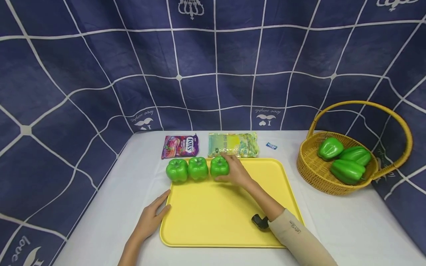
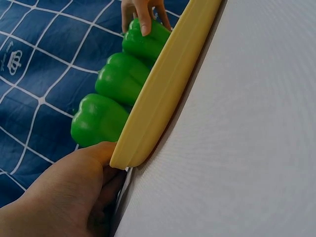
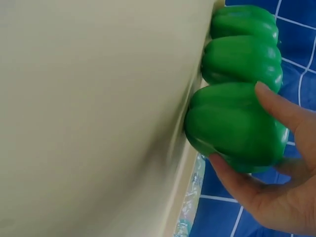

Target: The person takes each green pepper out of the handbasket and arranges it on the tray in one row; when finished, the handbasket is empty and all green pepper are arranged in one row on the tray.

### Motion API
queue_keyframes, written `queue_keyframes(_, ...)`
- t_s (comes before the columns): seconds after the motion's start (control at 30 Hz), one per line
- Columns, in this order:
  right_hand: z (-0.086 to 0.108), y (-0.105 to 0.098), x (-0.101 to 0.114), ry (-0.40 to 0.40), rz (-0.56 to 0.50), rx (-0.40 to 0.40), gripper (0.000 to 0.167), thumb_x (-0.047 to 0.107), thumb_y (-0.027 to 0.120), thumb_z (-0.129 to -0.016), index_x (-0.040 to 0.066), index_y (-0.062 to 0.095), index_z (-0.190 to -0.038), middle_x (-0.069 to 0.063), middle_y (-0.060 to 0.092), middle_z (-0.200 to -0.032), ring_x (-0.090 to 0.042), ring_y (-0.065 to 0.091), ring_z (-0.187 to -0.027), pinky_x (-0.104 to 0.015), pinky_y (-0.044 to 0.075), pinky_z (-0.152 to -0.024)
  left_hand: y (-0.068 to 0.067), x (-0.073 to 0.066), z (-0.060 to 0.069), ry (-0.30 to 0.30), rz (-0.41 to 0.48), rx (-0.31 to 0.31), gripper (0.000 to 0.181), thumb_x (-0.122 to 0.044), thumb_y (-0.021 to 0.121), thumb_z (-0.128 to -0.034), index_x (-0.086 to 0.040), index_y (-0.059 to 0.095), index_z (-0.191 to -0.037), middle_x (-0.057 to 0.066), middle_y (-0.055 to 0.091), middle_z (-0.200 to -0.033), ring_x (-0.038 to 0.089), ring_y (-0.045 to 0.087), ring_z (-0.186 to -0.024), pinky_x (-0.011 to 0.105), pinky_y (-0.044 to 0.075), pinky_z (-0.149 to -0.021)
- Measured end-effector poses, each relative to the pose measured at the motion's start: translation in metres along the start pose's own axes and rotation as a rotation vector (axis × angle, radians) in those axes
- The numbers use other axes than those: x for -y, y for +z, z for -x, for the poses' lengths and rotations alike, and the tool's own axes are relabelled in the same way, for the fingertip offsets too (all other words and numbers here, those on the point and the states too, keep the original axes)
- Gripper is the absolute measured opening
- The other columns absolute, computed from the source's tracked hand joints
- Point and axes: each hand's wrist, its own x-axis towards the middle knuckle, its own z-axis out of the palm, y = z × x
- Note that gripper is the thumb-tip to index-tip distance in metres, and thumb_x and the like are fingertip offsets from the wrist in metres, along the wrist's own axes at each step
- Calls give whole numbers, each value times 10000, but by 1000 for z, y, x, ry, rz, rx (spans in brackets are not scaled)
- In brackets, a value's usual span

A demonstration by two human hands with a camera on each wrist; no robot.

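My right hand [image 1: 235, 170] grips a green bell pepper [image 1: 218, 167] by its sides at the far edge of the yellow tray [image 1: 213, 214]. The right wrist view shows fingers and thumb around this pepper [image 3: 232, 123], its base resting against the tray. To its left, two more green bell peppers stand side by side on the tray: a middle pepper [image 1: 198, 168] and a corner pepper [image 1: 177, 170]. My left hand [image 1: 150, 217] rests against the tray's left edge, thumb and fingers spread apart. In the left wrist view, a digit touches the rim near the corner pepper [image 2: 98, 121].
A wicker basket [image 1: 319, 177] with a tall handle holds three green peppers, right of the tray. Behind the tray lie a purple candy bag [image 1: 180, 146], a yellow-green packet [image 1: 233, 145] and a small blue wrapper [image 1: 271, 146]. A blue checked curtain [image 1: 233, 51] hangs behind.
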Motion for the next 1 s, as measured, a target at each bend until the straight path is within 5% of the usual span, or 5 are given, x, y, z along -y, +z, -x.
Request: queue_keyframes(1.0,1,4,-2,-8,3,-21,960,280,838,-672,83,298,-1440,-187,383,-1396,-360,404,-1234,-512,401,-976,-1,-1,0,-6,15,6,521,-308,550,-935,-196,386,-1417,45,401,-1423,311,353,-1298,522,292,-1053)
